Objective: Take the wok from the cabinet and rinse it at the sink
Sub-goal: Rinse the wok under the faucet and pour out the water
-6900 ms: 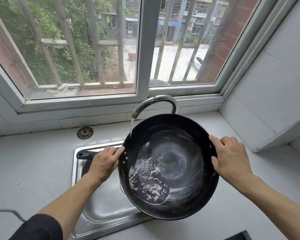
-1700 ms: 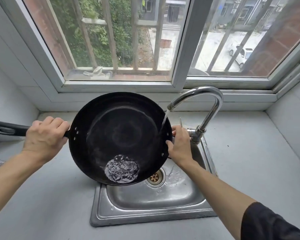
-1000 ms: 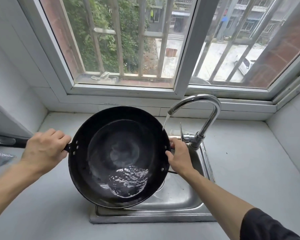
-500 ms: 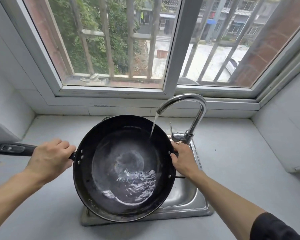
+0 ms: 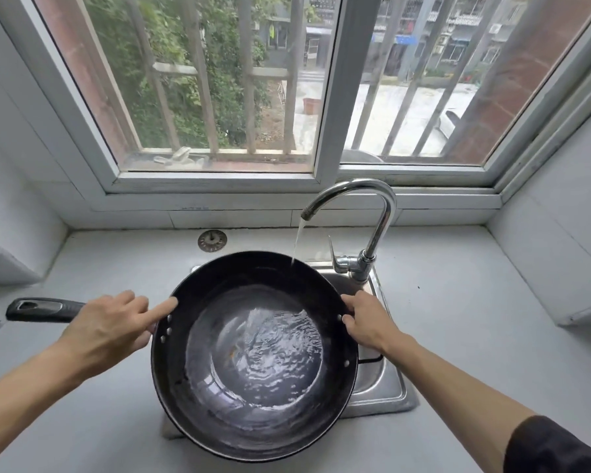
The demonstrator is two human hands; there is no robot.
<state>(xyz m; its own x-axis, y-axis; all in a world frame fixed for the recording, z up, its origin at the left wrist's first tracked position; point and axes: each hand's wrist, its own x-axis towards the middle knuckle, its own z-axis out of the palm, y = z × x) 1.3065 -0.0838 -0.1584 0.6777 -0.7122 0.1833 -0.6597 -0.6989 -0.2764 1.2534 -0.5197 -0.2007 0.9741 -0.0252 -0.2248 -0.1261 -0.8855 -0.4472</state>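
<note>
Your left hand grips wok handle, index finger straight along rim. Your right hand curls round far-right rim. Wok over sink, tap stream landing inside, water pooled.

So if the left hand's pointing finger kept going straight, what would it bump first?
The left hand points its forefinger at the wok; its tip already looks against the rim, so probably the wok.
</note>
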